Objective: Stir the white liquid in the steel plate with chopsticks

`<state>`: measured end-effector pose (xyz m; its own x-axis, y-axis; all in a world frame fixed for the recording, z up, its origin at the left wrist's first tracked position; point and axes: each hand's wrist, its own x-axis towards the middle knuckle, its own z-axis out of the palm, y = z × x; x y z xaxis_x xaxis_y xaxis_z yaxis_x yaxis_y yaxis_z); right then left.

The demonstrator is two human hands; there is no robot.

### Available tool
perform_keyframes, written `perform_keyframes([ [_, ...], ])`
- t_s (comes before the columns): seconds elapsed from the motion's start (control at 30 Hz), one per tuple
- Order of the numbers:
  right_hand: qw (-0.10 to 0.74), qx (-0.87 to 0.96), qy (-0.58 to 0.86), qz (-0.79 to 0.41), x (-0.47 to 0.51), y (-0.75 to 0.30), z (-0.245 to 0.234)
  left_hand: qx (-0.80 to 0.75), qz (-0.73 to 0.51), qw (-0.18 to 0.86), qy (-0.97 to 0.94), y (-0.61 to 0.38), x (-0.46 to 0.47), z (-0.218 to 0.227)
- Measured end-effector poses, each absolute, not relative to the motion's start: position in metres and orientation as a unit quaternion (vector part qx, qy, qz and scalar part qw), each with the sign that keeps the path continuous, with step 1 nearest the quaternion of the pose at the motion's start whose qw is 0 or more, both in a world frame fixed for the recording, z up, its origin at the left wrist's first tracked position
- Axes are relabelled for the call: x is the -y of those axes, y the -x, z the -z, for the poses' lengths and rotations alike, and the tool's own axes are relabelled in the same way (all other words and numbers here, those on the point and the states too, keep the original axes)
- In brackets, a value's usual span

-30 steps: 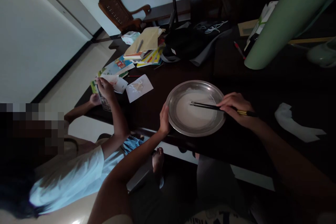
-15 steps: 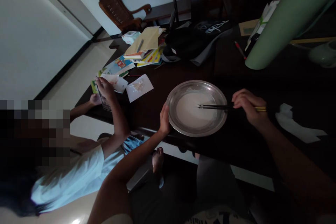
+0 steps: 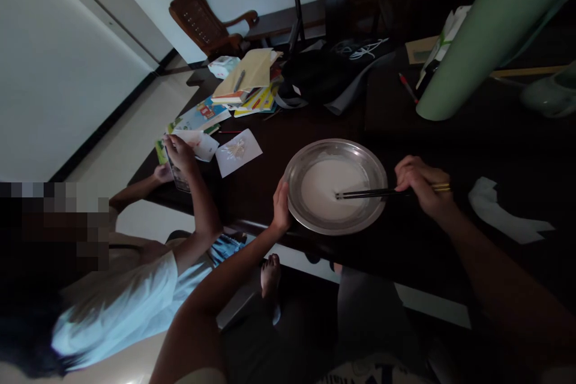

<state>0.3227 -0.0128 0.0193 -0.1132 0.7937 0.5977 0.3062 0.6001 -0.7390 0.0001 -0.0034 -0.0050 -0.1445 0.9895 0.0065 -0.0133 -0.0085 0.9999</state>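
A round, shallow metal bowl (image 3: 380, 207) stands on the dark table in front of me, holding a milky white liquid (image 3: 321, 186). My left hand (image 3: 282, 205) grips the bowl's left side, fingers against the outside near the rim. Closed around a pair of black chopsticks (image 3: 369, 194) with gold-coloured ends, my right hand (image 3: 422, 183) is just right of the bowl. The chopsticks reach over the right rim and their tips are in the liquid, close together.
A person at left holds a phone-like device (image 3: 179, 177). Cotton swabs (image 3: 235, 149) lie on white paper; beyond them are stacked books (image 3: 245, 87) and a black bag (image 3: 310, 75). A tall green cylinder (image 3: 481, 42) stands at right, and torn white paper (image 3: 506, 213) lies near my right arm.
The chopstick tips have shifted slightly left and toward me within the liquid, with my right hand still around them. My left hand stays on the bowl.
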Motion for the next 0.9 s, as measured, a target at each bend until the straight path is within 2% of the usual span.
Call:
perform_keyframes([
  [0.13, 0.493, 0.741, 0.413, -0.194, 0.012, -0.317, -0.020, -0.526, -0.545, 0.456, -0.468, 0.000, 0.003, 0.006],
  [0.33, 0.561, 0.674, 0.425, -0.225, 0.012, -0.325, -0.019, -0.535, -0.541, 0.453, -0.464, -0.002, 0.004, 0.004],
  [0.5, 0.489, 0.732, 0.423, -0.214, 0.013, -0.316, -0.017, -0.537, -0.534, 0.449, -0.474, -0.002, 0.004, 0.003],
  [0.6, 0.512, 0.704, 0.449, -0.200, 0.010, -0.320, -0.017, -0.533, -0.538, 0.456, -0.468, -0.002, 0.004, 0.003],
  [0.73, 0.554, 0.663, 0.437, -0.253, 0.011, -0.326, -0.018, -0.535, -0.539, 0.469, -0.451, -0.003, 0.004, 0.002],
  [0.9, 0.476, 0.730, 0.431, -0.233, 0.012, -0.315, -0.017, -0.539, -0.535, 0.466, -0.455, -0.002, 0.004, 0.003],
])
